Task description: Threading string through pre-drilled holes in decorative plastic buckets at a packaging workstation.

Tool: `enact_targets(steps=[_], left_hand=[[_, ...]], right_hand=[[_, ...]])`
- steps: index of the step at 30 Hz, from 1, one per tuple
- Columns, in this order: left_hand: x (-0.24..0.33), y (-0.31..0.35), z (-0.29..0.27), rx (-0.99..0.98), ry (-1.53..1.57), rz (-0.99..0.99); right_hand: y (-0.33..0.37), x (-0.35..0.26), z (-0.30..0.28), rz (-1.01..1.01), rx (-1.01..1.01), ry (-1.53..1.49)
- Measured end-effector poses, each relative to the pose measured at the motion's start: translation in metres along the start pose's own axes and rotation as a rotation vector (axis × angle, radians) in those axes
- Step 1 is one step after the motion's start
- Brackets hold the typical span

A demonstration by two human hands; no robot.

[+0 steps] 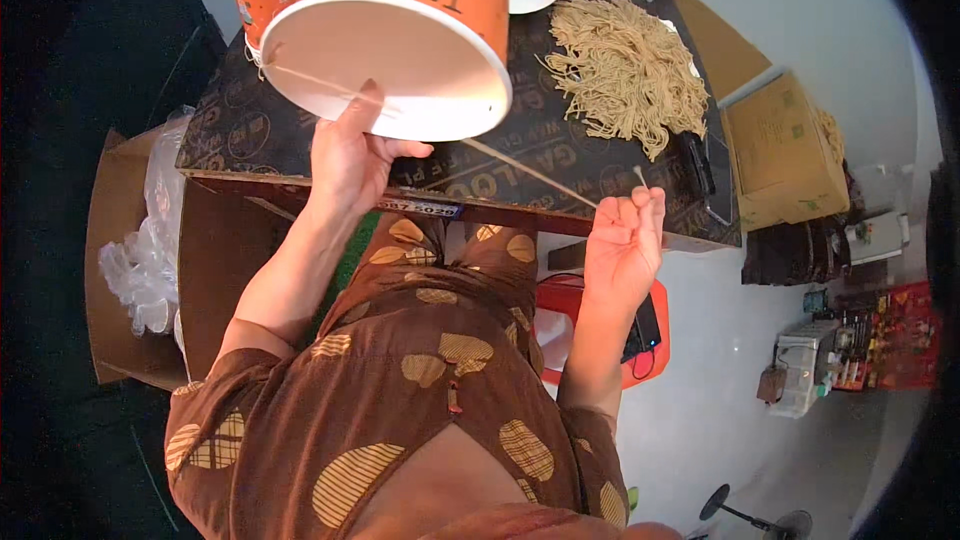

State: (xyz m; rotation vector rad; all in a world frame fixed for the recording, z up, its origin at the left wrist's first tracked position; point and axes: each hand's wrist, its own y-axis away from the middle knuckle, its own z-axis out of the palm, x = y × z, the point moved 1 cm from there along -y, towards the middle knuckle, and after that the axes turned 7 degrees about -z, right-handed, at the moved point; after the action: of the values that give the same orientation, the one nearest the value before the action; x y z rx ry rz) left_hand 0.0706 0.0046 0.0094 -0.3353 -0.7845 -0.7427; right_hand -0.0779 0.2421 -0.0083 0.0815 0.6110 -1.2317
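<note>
An orange paper bucket (400, 55) with a white inside is tilted above the table's front, its open mouth toward me. My left hand (350, 165) grips its near rim, the thumb inside and the fingers mostly hidden underneath. A thin tan cord (525, 170) shows inside the bucket by the left wall and again below the rim, running taut to the right. My right hand (625, 235) pinches this cord, and a short end with a pale tip sticks up past the fingertips.
Similar tubs (265, 0) stand behind on the dark table (240, 130). A heap of tan cords (630, 70) lies at the right, beside a black tool (700, 165). Cardboard boxes (785, 150) flank the table; the left one (120, 270) holds clear plastic pieces. A red stool (655, 350) is below.
</note>
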Motion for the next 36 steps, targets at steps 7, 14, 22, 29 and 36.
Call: enact_targets(steps=[7, 14, 22, 29, 36], left_hand=[[0.012, 0.003, -0.014, -0.015, 0.015, 0.071], [0.014, 0.007, -0.016, -0.04, -0.006, 0.053], [-0.004, 0.011, 0.0, -0.087, 0.109, -0.258], [-0.01, 0.008, 0.002, -0.101, 0.094, -0.386], [-0.009, 0.008, 0.002, -0.088, 0.06, -0.412]], right_hand=[[-0.004, 0.004, 0.001, 0.073, 0.083, 0.102], [0.003, 0.012, 0.021, 0.03, -0.079, 0.354], [0.016, 0.014, 0.074, -0.05, -0.364, 0.776], [0.016, 0.009, 0.101, 0.078, -0.573, 0.824], [0.012, 0.007, 0.109, 0.225, -0.576, 0.746]])
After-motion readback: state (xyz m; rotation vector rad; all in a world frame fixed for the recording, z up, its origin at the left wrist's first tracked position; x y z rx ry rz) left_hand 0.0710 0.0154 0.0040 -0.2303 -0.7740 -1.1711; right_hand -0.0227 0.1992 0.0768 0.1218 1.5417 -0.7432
